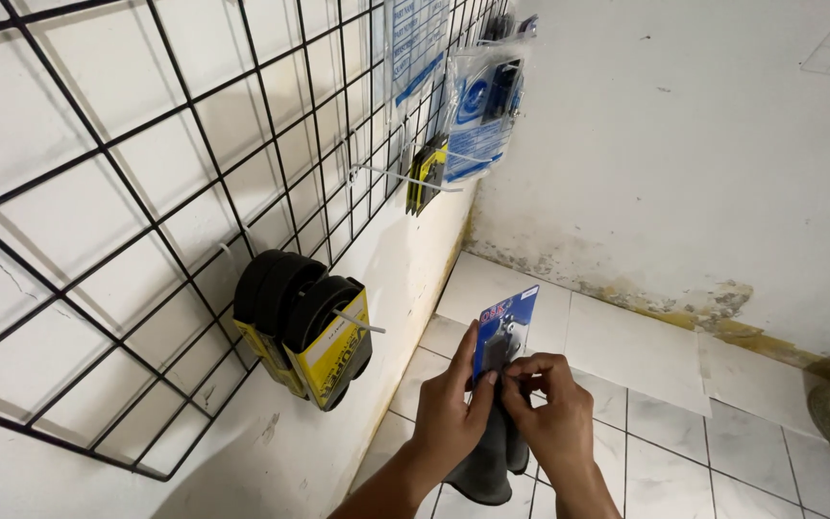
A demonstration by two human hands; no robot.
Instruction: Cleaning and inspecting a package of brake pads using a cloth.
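Observation:
My left hand [451, 408] and my right hand [551, 408] together hold a small blue carded blister pack [508, 322] with a dark part in it. Both pinch its lower edge, thumbs and fingers meeting at the middle. A dark rubber-like piece [488, 466] hangs below between my wrists; which hand carries it is unclear. The pack is held in front of the white wall, right of the black wire grid panel [146, 192].
Several black tyres in yellow sleeves [314, 332] hang on a white hook low on the grid. Higher up hang yellow-black packs [427, 173] and clear bags with blue cards [482, 106]. White floor tiles [646, 384] lie below; a stained wall base runs behind.

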